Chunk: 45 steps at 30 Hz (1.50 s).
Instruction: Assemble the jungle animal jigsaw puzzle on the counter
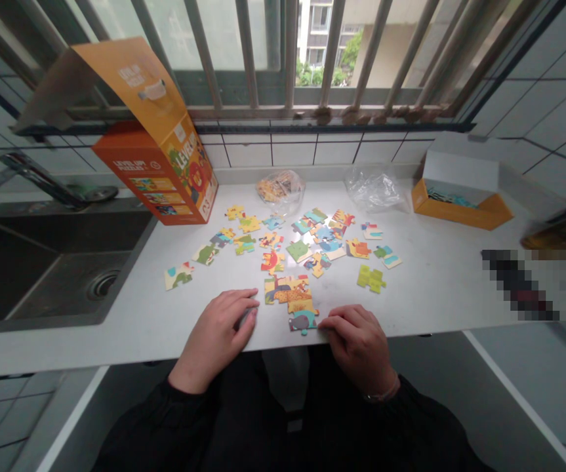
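Near the front edge of the counter, several joined puzzle pieces (298, 298) form a small block with a spotted yellow animal. At its lower end sits a puzzle piece with a grey animal on teal (303, 320). My right hand (359, 341) has its fingers curled together, fingertips at the right edge of that grey-animal piece. To the left of the block, my left hand (221, 331) rests on the counter with fingers loosely stretched and thumb apart, holding nothing visible. Beyond the block lie several loose pieces, among them a green piece (371, 278) and a red lion-like piece (272, 261).
An orange puzzle box (184, 164) stands upright with its lid raised, beside the dark sink (115, 288). Along the back wall are a plastic bag of pieces (280, 188), a crumpled clear bag (376, 189) and an open yellow box (460, 206) with pieces inside.
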{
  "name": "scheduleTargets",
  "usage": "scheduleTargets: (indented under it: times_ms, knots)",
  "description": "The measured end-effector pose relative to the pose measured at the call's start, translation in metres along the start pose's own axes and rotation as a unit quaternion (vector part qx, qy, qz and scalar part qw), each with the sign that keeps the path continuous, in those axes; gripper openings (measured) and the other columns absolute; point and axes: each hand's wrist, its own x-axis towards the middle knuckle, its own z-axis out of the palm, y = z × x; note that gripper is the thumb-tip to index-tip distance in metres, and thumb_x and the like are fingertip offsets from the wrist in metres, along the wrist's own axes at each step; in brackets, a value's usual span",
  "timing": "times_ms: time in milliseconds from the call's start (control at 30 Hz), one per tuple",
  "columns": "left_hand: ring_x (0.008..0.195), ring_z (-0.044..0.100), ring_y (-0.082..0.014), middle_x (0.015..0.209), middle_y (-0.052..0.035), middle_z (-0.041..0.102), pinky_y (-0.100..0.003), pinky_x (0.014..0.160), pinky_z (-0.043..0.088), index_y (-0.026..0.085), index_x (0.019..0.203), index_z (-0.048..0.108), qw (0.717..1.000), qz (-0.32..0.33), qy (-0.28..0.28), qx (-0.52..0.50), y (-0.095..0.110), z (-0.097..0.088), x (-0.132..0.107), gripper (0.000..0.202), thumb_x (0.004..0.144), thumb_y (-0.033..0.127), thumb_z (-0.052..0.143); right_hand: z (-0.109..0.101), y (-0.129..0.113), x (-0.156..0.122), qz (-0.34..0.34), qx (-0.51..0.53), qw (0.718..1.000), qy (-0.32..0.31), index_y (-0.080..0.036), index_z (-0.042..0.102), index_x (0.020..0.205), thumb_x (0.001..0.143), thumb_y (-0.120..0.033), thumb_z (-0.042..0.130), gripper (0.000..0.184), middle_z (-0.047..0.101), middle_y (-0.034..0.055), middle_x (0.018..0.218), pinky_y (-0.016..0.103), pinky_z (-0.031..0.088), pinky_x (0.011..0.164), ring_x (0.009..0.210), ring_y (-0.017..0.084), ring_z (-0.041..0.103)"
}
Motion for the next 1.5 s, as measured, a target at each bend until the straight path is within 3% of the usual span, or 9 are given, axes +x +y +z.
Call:
scheduleTargets:
  times_ms: [267, 433, 600, 733, 833, 967, 1167, 1400, 1500]
  knots:
    - [0.124, 0.075, -0.0296, 0.133, -0.0092, 0.081, -0.051, 0.109, 0.061, 0.025, 0.111, 0.08, 1.0, -0.019, 0.005, -0.022, 0.002, 0.001, 0.001, 0.02, 0.106, 0.029, 0.061, 0.002, 0.0, 0.0, -0.002, -0.003, 1.0, 0.009, -0.027, 0.076, 0.094, 0.102, -0.012, 0.066, 0.02, 0.077, 0.0033, 0.097, 0.041, 0.043, 0.084, 0.095, 0.023, 0.065]
    - [0.095, 0.078, -0.0269, 0.11, -0.0057, 0.085, -0.041, 0.087, 0.064, 0.026, 0.109, 0.081, 0.991, -0.131, -0.002, -0.03, -0.008, -0.015, 0.029, 0.028, 0.106, 0.043, 0.059, 0.004, 0.0, 0.001, 0.001, -0.008, 1.0, 0.014, -0.027, 0.075, 0.09, 0.102, -0.013, 0.067, 0.02, 0.077, 0.003, 0.094, 0.04, 0.043, 0.082, 0.092, 0.023, 0.065]
    - [0.106, 0.075, -0.0325, 0.116, -0.0133, 0.082, -0.043, 0.102, 0.058, 0.018, 0.114, 0.08, 0.968, -0.208, 0.066, 0.124, -0.053, -0.041, 0.098, 0.036, 0.099, 0.041, 0.056, 0.005, 0.001, 0.0, 0.002, -0.013, 1.0, 0.021, -0.027, 0.075, 0.089, 0.101, -0.014, 0.067, 0.02, 0.076, 0.003, 0.093, 0.039, 0.044, 0.083, 0.092, 0.022, 0.065]
    - [0.119, 0.071, -0.0425, 0.124, -0.0253, 0.076, -0.049, 0.105, 0.056, 0.011, 0.12, 0.078, 0.937, -0.268, -0.037, 0.222, -0.094, -0.048, 0.142, 0.048, 0.093, 0.048, 0.063, 0.005, 0.001, 0.0, -0.002, -0.007, 1.0, 0.023, -0.027, 0.075, 0.09, 0.101, -0.013, 0.067, 0.02, 0.076, 0.0028, 0.094, 0.039, 0.044, 0.083, 0.092, 0.022, 0.065]
    - [0.108, 0.073, -0.042, 0.104, -0.0225, 0.078, -0.046, 0.095, 0.057, 0.015, 0.096, 0.08, 0.93, -0.281, -0.081, 0.225, -0.114, -0.048, 0.155, 0.036, 0.084, 0.049, 0.074, 0.004, 0.001, 0.002, -0.004, -0.006, 1.0, 0.025, -0.027, 0.074, 0.09, 0.1, -0.011, 0.067, 0.02, 0.076, 0.0027, 0.093, 0.039, 0.043, 0.083, 0.092, 0.023, 0.065]
    - [0.097, 0.074, -0.0376, 0.089, -0.016, 0.077, -0.043, 0.087, 0.057, 0.022, 0.079, 0.074, 0.928, -0.287, -0.098, 0.215, -0.128, -0.046, 0.159, 0.031, 0.075, 0.05, 0.084, 0.003, -0.001, 0.003, -0.007, -0.007, 0.999, 0.03, -0.027, 0.074, 0.089, 0.099, -0.011, 0.066, 0.02, 0.076, 0.0025, 0.092, 0.039, 0.042, 0.081, 0.091, 0.023, 0.064]
    - [0.099, 0.071, -0.0332, 0.106, -0.0153, 0.078, -0.039, 0.083, 0.055, 0.022, 0.094, 0.07, 0.933, -0.291, -0.058, 0.202, -0.127, -0.048, 0.159, 0.041, 0.069, 0.047, 0.09, 0.004, 0.0, 0.002, 0.002, -0.005, 1.0, 0.027, -0.026, 0.074, 0.089, 0.1, -0.012, 0.067, 0.019, 0.076, 0.0025, 0.093, 0.04, 0.041, 0.081, 0.091, 0.023, 0.064]
    - [0.076, 0.063, -0.0199, 0.081, -0.0015, 0.071, -0.03, 0.07, 0.043, 0.022, 0.087, 0.064, 0.968, -0.243, 0.058, 0.006, -0.092, -0.046, 0.118, 0.032, 0.087, 0.051, 0.078, 0.004, 0.0, 0.003, 0.0, -0.003, 1.0, 0.03, -0.027, 0.074, 0.089, 0.101, -0.013, 0.067, 0.019, 0.076, 0.0025, 0.094, 0.04, 0.042, 0.082, 0.091, 0.022, 0.064]
    - [0.079, 0.068, -0.0196, 0.086, -0.0014, 0.073, -0.028, 0.072, 0.049, 0.021, 0.101, 0.065, 0.938, -0.268, 0.098, -0.198, -0.059, -0.035, 0.085, 0.05, 0.081, 0.063, 0.084, 0.005, 0.001, 0.002, 0.001, 0.0, 0.999, 0.032, -0.026, 0.074, 0.088, 0.102, -0.015, 0.066, 0.019, 0.076, 0.0029, 0.093, 0.04, 0.043, 0.083, 0.092, 0.023, 0.065]
